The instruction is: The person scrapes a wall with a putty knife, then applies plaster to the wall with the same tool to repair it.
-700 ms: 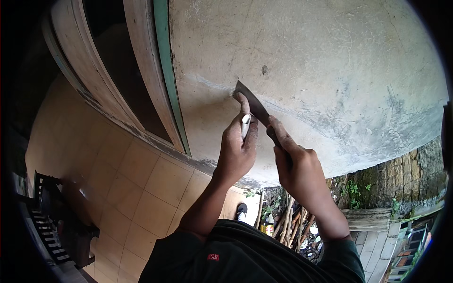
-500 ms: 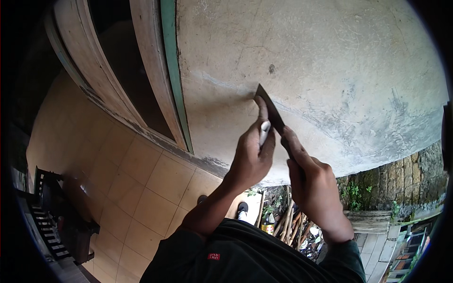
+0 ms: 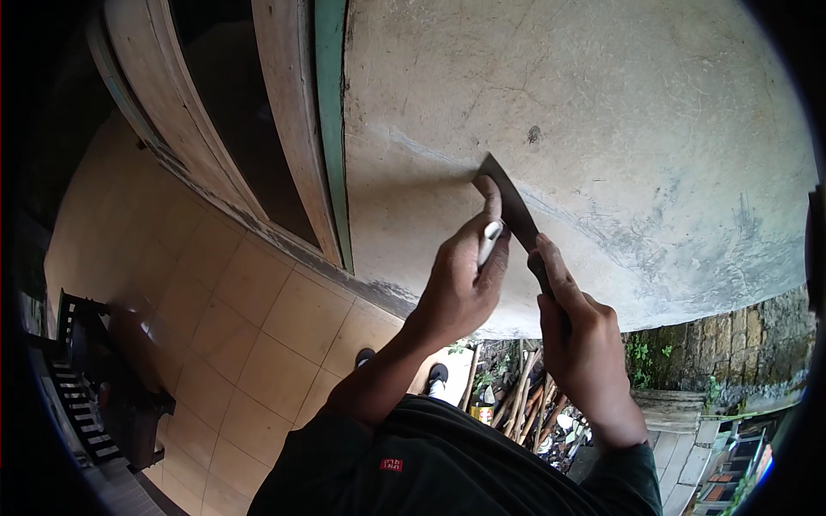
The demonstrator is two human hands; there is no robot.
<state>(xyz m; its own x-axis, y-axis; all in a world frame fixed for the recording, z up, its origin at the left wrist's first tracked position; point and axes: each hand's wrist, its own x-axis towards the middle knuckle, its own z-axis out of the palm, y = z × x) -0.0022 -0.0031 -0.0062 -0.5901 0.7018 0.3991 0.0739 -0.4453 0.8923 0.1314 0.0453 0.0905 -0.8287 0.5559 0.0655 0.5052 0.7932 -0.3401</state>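
My right hand (image 3: 581,331) is closed round the dark handle of a scraper (image 3: 516,206), whose flat metal blade points up at the wall. The blade's tip is at a pale bluish-grey line running across the cream wall (image 3: 447,77). My left hand (image 3: 465,279) is beside the blade, with its index finger stretched up against the blade's left edge near the tip. Its other fingers curl round a thin white-ended rod (image 3: 490,243), perhaps a tool's handle; the rest of it is hidden in the palm.
At the left stands a wooden frame (image 3: 297,120) with a green edge strip (image 3: 330,129). Below are the tiled floor (image 3: 292,331), a dark wooden bench (image 3: 112,387) and my feet. Sticks (image 3: 520,396) and a yellow-labelled bottle (image 3: 483,408) lie near the wall's foot. A brick wall (image 3: 731,344) is at right.
The view has shifted slightly, so the wall and frame sit further right. The scraper's blade has turned a little, showing more of its flat face. Both hands keep their grips.
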